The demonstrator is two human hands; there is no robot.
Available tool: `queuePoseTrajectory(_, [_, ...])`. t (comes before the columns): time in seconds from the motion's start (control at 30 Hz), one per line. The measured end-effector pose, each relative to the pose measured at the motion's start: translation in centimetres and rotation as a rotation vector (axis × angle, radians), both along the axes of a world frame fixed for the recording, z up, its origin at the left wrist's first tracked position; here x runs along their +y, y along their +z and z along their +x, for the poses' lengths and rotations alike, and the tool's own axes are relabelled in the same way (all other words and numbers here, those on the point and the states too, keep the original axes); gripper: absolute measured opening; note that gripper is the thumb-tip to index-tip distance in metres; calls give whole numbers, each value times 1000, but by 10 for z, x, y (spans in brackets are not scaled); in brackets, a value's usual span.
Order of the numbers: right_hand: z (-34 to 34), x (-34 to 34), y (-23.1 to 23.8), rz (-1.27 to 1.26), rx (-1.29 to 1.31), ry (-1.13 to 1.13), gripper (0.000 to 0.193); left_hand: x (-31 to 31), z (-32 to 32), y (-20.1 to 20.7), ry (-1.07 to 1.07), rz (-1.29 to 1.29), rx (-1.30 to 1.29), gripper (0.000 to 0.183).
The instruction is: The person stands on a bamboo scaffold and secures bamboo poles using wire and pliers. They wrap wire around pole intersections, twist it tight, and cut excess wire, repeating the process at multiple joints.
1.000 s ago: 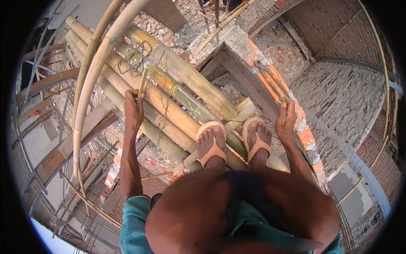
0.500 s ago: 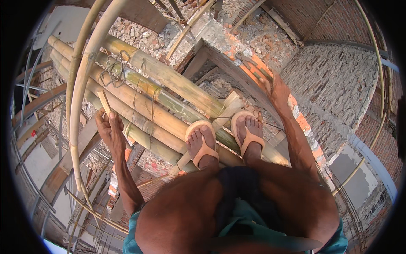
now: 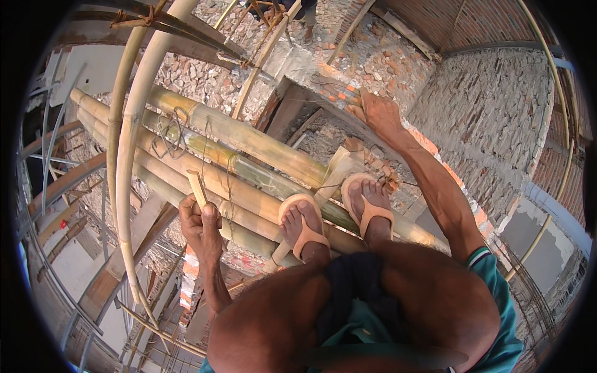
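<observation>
My left hand (image 3: 200, 225) is closed around a short, flat piece of split bamboo (image 3: 197, 188), its upper end pointing up. It hangs over the near side of a row of thick bamboo poles (image 3: 249, 189). My right hand (image 3: 379, 113) reaches forward, closed on a long-handled tool that looks like pincers (image 3: 336, 86); motion blurs its jaws. Both my sandalled feet (image 3: 301, 224) stand on the poles. A tangle of bent wire (image 3: 171, 133) lies on the poles, and thin wire (image 3: 230, 165) loops around them.
Upright bamboo poles (image 3: 127, 143) rise at the left. Beyond the row is a rectangular opening (image 3: 295, 115) with brick edges. Rubble (image 3: 193, 74) covers the ground farther off. A rough brick wall (image 3: 485, 105) stands right. Another person (image 3: 305, 15) is at the top edge.
My left hand has moved right with the bamboo piece, nearer the poles. My right hand has swung up and left with the tool. Another person has come into view at the top.
</observation>
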State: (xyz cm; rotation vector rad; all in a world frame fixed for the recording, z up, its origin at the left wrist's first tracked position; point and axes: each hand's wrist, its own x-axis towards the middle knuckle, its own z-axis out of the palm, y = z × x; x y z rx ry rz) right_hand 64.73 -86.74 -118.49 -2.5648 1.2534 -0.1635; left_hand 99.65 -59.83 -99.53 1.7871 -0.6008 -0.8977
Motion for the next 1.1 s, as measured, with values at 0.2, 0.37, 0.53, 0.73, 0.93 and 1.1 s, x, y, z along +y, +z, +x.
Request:
queuePoseTrajectory(0.2, [65, -26, 5, 156, 29, -55, 36, -10, -7, 15, -57, 16, 67, 48])
queuePoseTrajectory(0.37, [38, 14, 50, 240, -164, -143, 21, -19, 7, 54, -132, 46, -79, 55])
queuePoseTrajectory(0.53, [-7, 53, 169, 480, -369, -332, 19, -52, 20, 150, 24, -59, 123, 61])
queuePoseTrajectory(0.73, [-11, 53, 389, 535, -692, -387, 13, -127, -36, 304, -251, 162, 13, 54])
queuePoseTrajectory(0.93, [7, 105, 605, 458, -709, -206, 19, -132, -109, 461, -109, -11, 311, 37])
queuePoseTrajectory(1.1, [36, 135, 760, 844, -475, -60, 15, -105, -94, 581, -49, -104, 316, 25])
